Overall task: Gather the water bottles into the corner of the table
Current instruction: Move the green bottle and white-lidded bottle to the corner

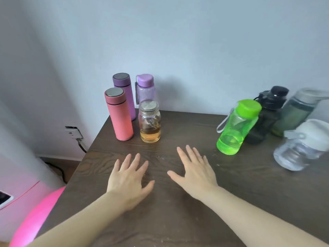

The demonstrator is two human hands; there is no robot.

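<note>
Eight containers stand on a dark, wood-grained surface [178,202] in the head view, split into two groups. At the far left corner, close against the pale wall [195,41], a coral flask [120,118] with a matte cylindrical body and a metal cap stands in front of a purple flask [125,93] of the same shape; just beside them are a translucent lilac bottle [145,90] with a rounded cap and, nearer, a clear glass jar [150,122] with a metal lid and amber liquid in its bottom. Well apart on the right, a translucent green bottle [235,127] with a bright green cap and a grey strap sits nearest the middle, with a black bottle [268,111] behind it, a smoky dark-green bottle [295,111] with a grey lid farther right, and a clear ribbed bottle [300,150] with a white cap at the right edge; these look tilted and blurred by the wide lens. Both hands lie palm down on the bare middle of the surface, holding nothing: the left hand [129,180] and the right hand [195,173] have their fingers spread wide. Left of the surface a pink rounded object [35,220] and a wall socket [73,132] with a cable show.
</note>
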